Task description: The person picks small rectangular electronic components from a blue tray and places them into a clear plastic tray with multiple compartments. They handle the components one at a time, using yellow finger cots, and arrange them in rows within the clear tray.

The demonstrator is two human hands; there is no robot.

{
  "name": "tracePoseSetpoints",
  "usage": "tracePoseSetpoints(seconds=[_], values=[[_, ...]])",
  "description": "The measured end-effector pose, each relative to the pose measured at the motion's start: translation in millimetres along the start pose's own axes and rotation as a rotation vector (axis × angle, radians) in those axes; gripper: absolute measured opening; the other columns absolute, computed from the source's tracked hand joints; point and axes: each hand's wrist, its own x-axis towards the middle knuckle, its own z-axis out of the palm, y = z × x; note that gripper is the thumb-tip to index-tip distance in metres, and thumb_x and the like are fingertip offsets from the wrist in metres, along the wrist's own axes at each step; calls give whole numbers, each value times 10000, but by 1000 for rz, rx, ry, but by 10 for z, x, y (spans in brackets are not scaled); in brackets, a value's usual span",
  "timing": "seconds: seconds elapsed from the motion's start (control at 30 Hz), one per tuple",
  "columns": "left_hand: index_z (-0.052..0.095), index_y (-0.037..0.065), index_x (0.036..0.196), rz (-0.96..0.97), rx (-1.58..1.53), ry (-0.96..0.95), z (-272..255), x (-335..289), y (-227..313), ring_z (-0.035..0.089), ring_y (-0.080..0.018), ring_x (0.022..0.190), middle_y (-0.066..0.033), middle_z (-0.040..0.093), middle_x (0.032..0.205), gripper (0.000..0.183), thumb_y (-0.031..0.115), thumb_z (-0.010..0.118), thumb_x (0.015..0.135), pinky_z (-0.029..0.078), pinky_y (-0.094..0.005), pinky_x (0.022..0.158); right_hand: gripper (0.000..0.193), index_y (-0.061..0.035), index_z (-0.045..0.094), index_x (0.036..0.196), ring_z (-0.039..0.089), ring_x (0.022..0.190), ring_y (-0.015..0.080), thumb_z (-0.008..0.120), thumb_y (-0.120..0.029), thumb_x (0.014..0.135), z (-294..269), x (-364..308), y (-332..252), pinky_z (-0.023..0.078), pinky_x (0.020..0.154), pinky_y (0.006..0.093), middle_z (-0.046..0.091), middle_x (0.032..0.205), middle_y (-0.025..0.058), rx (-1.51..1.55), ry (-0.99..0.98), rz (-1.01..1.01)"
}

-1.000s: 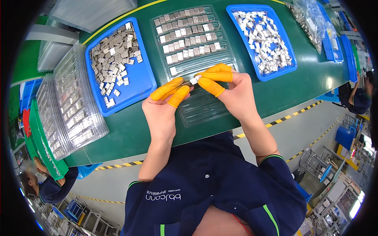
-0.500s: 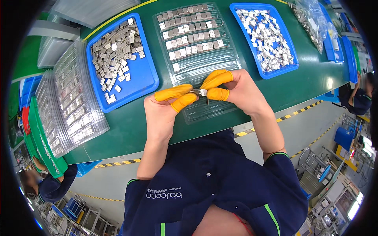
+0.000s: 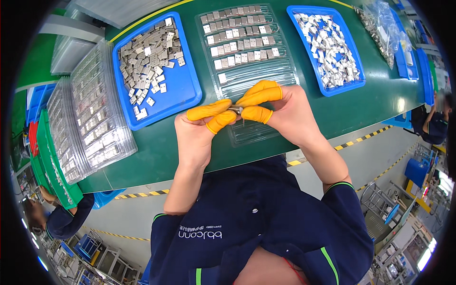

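Yellow finger cots cover the thumb and fingertip of each hand. My left hand [image 3: 198, 128] and my right hand [image 3: 285, 111] meet at the near end of a clear tray, both pinching a small silver-and-white USB connector [image 3: 239, 109]. Fingertips hide most of it; thin wire-like leads hang below. Beneath and beyond my hands, the clear plastic tray [image 3: 247, 135] has several rows of USB connectors, and one single connector [image 3: 222, 78] lies in a nearer row. Left of it, a blue tray [image 3: 183, 102] contains metal USB shells. At the right, another blue tray [image 3: 349, 88] contains white connector pieces.
Stacked clear trays [image 3: 102, 118] with parts stand at the table's left, beside a green bin [image 3: 59, 166]. A clear bag of parts [image 3: 380, 28] lies far right on the green table [image 3: 161, 164]. Co-workers [image 3: 71, 218] sit at the left and right edges.
My right fingertips have moved left, closer to my left ones, and now cover more of the white end of the connector. The trays appear slightly farther right in view.
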Motion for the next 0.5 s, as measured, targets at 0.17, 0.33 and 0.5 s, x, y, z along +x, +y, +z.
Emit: tracePoseSetpoints(seconds=[0.17, 0.33, 0.5], values=[[630, -99, 982, 29, 31, 47, -32, 55, 93, 661, -225, 786, -165, 659, 907, 224, -35, 673, 771, 545, -304, 756, 144, -9, 698, 876, 615, 776, 140, 703, -11, 733, 71, 123, 7, 486, 745, 257, 658, 840, 67, -21, 28, -56], [628, -104, 974, 9, 108, 26, -121, 60, 112, 666, -238, 789, -175, 655, 906, 218, -38, 672, 771, 549, -302, 751, 146, 0, 693, 894, 621, 790, 134, 692, -22, 750, 94, 163, 42, 484, 753, 247, 664, 841, 67, -55, -10, -48], [626, -112, 970, -43, 138, 78, -113, 103, 178, 667, -233, 784, -174, 657, 896, 214, -34, 670, 775, 552, -296, 736, 173, 20, 683, 928, 617, 816, 114, 687, -30, 763, 95, 241, 17, 482, 758, 236, 672, 875, 64, 32, -44, 123]])
